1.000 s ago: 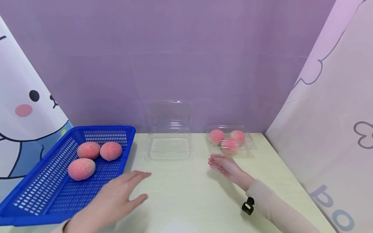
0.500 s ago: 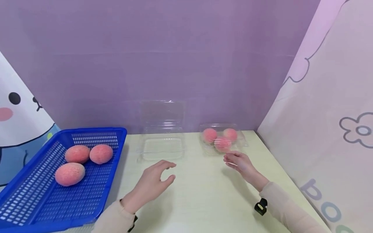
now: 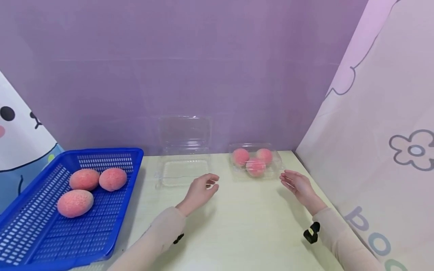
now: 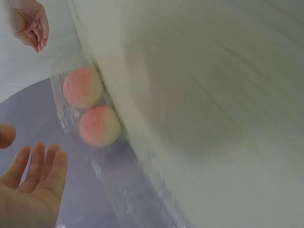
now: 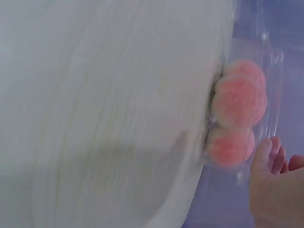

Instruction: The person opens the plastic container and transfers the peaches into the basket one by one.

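A transparent plastic clamshell box (image 3: pixel 272 174) with its lid down holds three pink peaches (image 3: pixel 255 167) at the back right of the table. My right hand (image 3: pixel 301 188) hovers off the box's right front corner, fingers loosely bent and holding nothing. On the other side my left hand (image 3: pixel 200 191) is in the air, fingers relaxed and thumb apart, nearer to a second clamshell box (image 3: pixel 184 177) whose lid stands raised. In the right wrist view, the peaches (image 5: pixel 239 102) show through the plastic, with my right fingertips (image 5: pixel 274 145) close beside the box.
On the left, a blue plastic basket (image 3: pixel 116 229) contains three more peaches (image 3: pixel 75 203). A purple cloth (image 3: pixel 217 75) hangs right behind both boxes, and a printed cloth (image 3: pixel 369 150) borders the table (image 3: pixel 237 233) on the right.
My left hand has moved away from the basket, rightward and forward toward the boxes. My right hand has shifted right, from in front of the peach box to its right side. The head view has turned right.
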`<state>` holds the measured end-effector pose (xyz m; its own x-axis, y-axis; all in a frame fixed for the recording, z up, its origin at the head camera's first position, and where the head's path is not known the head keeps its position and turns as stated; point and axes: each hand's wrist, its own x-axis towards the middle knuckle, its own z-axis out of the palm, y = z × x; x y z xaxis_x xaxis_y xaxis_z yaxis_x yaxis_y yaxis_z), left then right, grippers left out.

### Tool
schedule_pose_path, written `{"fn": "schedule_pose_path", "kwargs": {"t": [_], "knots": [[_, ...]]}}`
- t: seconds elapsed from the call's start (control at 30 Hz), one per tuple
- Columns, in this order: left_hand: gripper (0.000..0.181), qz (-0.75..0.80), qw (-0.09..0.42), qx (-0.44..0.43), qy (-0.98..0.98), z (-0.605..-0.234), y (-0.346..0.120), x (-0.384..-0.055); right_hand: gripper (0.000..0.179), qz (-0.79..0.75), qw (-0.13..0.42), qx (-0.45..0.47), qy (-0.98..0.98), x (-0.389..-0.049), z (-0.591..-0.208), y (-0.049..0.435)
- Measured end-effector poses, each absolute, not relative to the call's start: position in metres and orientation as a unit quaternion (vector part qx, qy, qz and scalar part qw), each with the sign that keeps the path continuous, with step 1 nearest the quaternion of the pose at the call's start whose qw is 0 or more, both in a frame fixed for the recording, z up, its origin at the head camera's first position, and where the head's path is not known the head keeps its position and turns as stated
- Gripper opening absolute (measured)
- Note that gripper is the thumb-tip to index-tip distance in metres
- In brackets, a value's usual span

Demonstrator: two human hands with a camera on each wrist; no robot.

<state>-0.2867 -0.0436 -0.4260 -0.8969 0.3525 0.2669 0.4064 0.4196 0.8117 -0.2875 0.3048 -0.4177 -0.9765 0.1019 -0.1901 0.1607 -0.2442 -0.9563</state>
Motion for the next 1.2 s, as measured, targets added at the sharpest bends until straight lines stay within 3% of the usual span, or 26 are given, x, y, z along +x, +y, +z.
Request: {"fn": "schedule_pose_path", "kwargs": {"t": [0.2, 0.33, 0.47, 0.67, 1.2], "knots": [[0.049, -0.574, -0.120, -0.216, -0.781, -0.427, -0.010, -0.311, 0.013, -0.785, -0.048, 0.147, 0.600, -0.306, -0.412, 0.325], [0.066, -0.597, -0.149, -0.170, -0.770, -0.426, 0.014, -0.328, 0.030, -0.756, -0.078, 0.175, 0.626, -0.318, -0.410, 0.328], [0.076, -0.619, -0.154, -0.107, -0.763, -0.431, 0.034, -0.341, 0.050, -0.712, -0.047, 0.171, 0.680, -0.332, -0.414, 0.320], [0.080, -0.644, -0.135, -0.079, -0.749, -0.440, 0.051, -0.347, 0.053, -0.701, 0.013, 0.144, 0.699, -0.345, -0.424, 0.308], [0.087, -0.627, -0.150, -0.116, -0.755, -0.436, 0.040, -0.340, 0.052, -0.720, -0.006, 0.115, 0.684, -0.348, -0.431, 0.300]]}}
